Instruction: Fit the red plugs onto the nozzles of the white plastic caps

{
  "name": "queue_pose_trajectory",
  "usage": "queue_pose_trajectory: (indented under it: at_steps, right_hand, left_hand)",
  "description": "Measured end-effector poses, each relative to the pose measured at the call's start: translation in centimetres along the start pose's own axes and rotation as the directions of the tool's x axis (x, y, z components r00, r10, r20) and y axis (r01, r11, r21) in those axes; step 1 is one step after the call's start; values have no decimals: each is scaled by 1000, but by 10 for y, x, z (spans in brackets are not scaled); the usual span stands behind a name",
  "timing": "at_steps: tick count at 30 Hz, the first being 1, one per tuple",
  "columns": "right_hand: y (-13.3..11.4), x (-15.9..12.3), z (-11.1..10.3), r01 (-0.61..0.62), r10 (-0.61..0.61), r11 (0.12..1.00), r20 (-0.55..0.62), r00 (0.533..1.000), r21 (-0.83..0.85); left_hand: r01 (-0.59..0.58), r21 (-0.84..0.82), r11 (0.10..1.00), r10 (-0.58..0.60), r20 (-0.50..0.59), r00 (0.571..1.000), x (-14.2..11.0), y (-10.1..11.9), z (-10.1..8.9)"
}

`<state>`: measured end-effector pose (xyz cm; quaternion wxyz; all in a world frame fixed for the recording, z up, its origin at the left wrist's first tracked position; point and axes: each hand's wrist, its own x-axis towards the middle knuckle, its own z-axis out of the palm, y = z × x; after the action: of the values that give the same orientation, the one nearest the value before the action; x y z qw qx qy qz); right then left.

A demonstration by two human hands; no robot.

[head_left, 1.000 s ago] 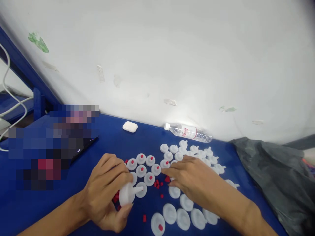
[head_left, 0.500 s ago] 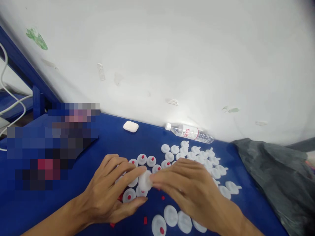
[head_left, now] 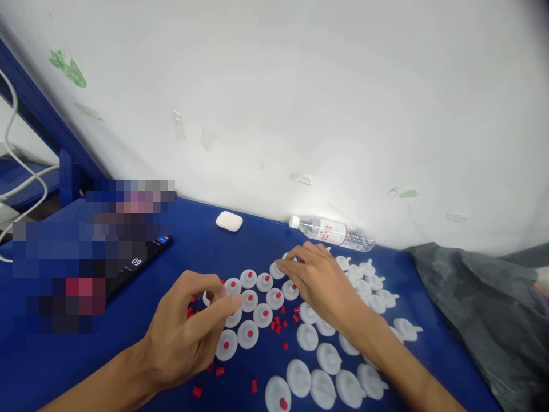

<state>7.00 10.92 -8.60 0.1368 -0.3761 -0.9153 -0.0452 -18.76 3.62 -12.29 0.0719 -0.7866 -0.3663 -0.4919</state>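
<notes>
My right hand (head_left: pixel 319 277) reaches over the far part of a spread of small white translucent plastic cups with tabs. Its thumb and fingertips are closed on the edge of one white plastic cup (head_left: pixel 277 270), which lies at the table. Fingers hide part of it and some neighbouring cups. My left hand (head_left: pixel 193 323) hovers at the near left, fingers curled, with its thumb apart from the bent forefinger and nothing visible between them. Below and beside it stand several cups with red centres, such as one cup (head_left: pixel 247 334). Small red pieces (head_left: pixel 278 323) lie loose between the groups.
A clear bottle (head_left: pixel 332 230) lies along the white wall, with a white rounded case (head_left: pixel 229 221) to its left. Dark grey plastic sheeting (head_left: pixel 463 309) covers the right side of the blue table (head_left: pixel 189 229). A phone (head_left: pixel 137 263) lies at left, partly pixelated.
My right hand has moved away and to the upper right with the white plastic cup, which was between both hands. My left hand has let go and drawn back slightly left.
</notes>
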Motion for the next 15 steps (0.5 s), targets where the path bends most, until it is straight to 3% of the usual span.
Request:
queue_pose_trajectory:
  at_steps: [5,12,15]
  right_hand:
    - [-8,0,-8,-21,23,995,-21,1000,100]
    - [-18,1,-2,40,-38,988,-16,999,149]
    - [-14,0,-12,19,3,973,-93,996,231]
  left_hand:
    - [0,29,1000,-1,19,1000,1,-1,1]
    - [-5,69,998,2,37,999,6,1,1]
    - [-8,90,996,6,21,1000,8,0,2]
